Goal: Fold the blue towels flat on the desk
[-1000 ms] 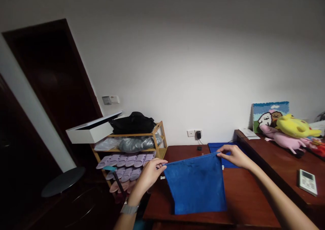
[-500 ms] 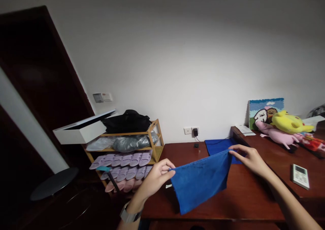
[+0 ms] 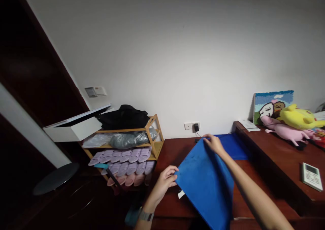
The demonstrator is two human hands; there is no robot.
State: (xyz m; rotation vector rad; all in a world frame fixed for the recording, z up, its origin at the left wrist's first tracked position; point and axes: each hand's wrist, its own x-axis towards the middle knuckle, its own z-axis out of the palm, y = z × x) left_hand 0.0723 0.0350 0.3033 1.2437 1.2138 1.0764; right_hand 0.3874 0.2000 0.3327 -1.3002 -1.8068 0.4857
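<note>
A blue cloth (image 3: pixel 203 182) hangs spread between my hands above the dark red wooden table. My left hand (image 3: pixel 165 181) pinches its left corner, just above a small white tag (image 3: pixel 181 194) on the edge. With its fingers closed on the upper corner, my right hand (image 3: pixel 214 144) is farther from me, close to the wall side. The cloth's lower end drops past the table's front edge, out of the picture. Flat on the table behind my right hand lies a second blue cloth (image 3: pixel 235 147), partly covered from sight by my right hand and arm.
A raised wooden surface (image 3: pixel 279 155) at the right carries plush toys (image 3: pixel 286 130), a dog picture (image 3: pixel 273 105) and a white remote-like device (image 3: pixel 311 176). Left stands a wooden rack (image 3: pixel 152 135) with slippers, a black bag and a white box. A charger (image 3: pixel 196 127) is plugged into the wall.
My right hand has moved left and away from me with its corner, toward the wall. The cloth has turned from a level strip to a slanted, wider spread. The view has shifted slightly.
</note>
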